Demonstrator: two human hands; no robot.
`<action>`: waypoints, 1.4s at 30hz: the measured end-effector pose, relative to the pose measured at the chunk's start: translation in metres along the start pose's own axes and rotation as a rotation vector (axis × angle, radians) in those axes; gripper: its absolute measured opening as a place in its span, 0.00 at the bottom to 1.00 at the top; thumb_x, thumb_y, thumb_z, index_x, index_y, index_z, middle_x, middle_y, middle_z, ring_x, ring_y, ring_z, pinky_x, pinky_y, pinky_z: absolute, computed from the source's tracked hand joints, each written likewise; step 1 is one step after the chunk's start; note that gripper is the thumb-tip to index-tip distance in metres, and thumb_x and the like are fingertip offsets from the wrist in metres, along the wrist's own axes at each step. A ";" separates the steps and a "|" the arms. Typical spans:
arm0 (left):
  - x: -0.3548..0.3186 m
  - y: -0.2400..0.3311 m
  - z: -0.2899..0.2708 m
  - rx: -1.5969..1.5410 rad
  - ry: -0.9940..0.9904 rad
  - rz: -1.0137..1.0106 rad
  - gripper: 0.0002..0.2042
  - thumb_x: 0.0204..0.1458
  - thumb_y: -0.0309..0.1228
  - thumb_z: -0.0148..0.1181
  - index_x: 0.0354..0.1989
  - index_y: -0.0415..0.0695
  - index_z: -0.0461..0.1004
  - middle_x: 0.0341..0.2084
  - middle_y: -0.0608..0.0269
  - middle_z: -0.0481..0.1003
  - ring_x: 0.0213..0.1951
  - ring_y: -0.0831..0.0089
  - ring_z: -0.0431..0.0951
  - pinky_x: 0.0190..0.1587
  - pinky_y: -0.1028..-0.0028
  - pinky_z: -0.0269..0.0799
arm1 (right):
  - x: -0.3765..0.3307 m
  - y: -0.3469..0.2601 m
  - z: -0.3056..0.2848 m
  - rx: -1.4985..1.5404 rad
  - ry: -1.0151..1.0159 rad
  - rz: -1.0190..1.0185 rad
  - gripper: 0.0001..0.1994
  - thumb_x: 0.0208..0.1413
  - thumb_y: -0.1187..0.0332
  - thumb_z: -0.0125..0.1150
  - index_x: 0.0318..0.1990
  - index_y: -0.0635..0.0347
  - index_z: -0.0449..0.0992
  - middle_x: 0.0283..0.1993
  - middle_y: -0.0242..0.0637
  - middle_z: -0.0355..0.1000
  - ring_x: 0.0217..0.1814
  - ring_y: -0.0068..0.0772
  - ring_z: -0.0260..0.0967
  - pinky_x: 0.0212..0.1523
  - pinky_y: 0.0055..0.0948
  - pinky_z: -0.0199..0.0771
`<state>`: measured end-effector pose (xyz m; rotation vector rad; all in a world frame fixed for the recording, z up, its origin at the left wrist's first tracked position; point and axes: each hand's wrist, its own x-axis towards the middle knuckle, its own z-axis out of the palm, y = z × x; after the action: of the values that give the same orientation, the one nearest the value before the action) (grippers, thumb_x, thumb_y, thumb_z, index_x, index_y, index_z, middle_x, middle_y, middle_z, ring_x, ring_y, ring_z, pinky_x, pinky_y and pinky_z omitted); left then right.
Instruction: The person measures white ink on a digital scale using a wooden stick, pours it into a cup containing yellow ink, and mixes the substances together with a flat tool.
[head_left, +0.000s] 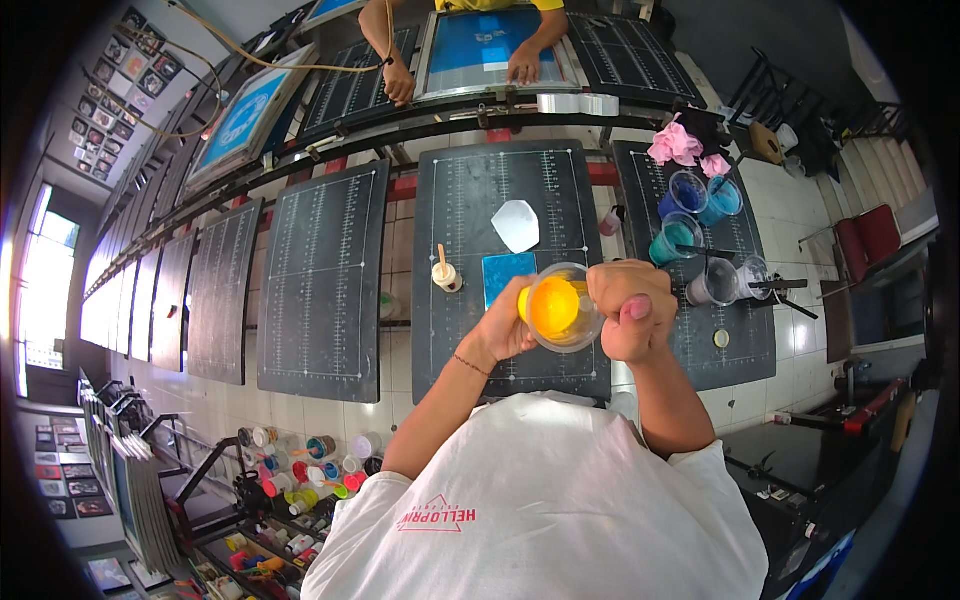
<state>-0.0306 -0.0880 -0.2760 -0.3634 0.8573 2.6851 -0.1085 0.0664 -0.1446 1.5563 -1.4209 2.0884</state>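
Note:
My left hand (503,328) is wrapped around a see-through plastic cup (590,325) tilted so that its mouth faces me. Bright yellow ink (553,306) coats its inside. My right hand (636,310) is closed in a fist at the cup's right rim, thumb on top; whatever it grips is hidden. Beneath the hands lies a black printing board (465,190) with white ruled marks. On it are a blue square (508,275), partly behind the cup, a whitish many-sided piece (516,226), and a small jar (447,278) with a wooden stick standing in it.
Cups with blue (685,193) and teal (673,243) ink stand on the right-hand board, near pink crumpled cloth (675,146). A small bottle (612,220) stands between boards. Across the rail, another person's hands (523,64) rest by a framed screen (455,45). Ink pots (322,447) crowd the lower left.

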 end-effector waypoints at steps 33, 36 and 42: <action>-0.002 -0.001 0.026 -0.032 0.120 0.054 0.23 0.70 0.44 0.35 0.55 0.39 0.71 0.32 0.64 0.79 0.19 0.81 0.74 0.13 0.86 0.65 | 0.001 -0.014 0.010 0.073 0.098 0.417 0.27 0.74 0.57 0.41 0.18 0.58 0.57 0.16 0.26 0.51 0.17 0.21 0.45 0.21 0.28 0.45; 0.006 -0.015 0.000 -0.238 -0.164 0.108 0.21 0.69 0.42 0.44 0.59 0.39 0.69 0.47 0.57 0.77 0.42 0.69 0.78 0.42 0.71 0.74 | -0.003 -0.027 0.024 0.210 0.148 0.486 0.26 0.74 0.58 0.40 0.19 0.57 0.56 0.17 0.27 0.51 0.17 0.21 0.44 0.21 0.28 0.45; 0.004 -0.007 0.008 -0.125 -0.030 0.047 0.22 0.69 0.45 0.40 0.55 0.40 0.71 0.37 0.62 0.77 0.28 0.75 0.73 0.27 0.77 0.68 | -0.013 -0.001 0.018 0.059 0.100 0.036 0.26 0.74 0.59 0.39 0.19 0.56 0.55 0.16 0.29 0.51 0.17 0.23 0.46 0.22 0.29 0.47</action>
<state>-0.0332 -0.0771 -0.2744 -0.3340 0.6996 2.7883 -0.0902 0.0583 -0.1547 1.4354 -1.3750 2.2146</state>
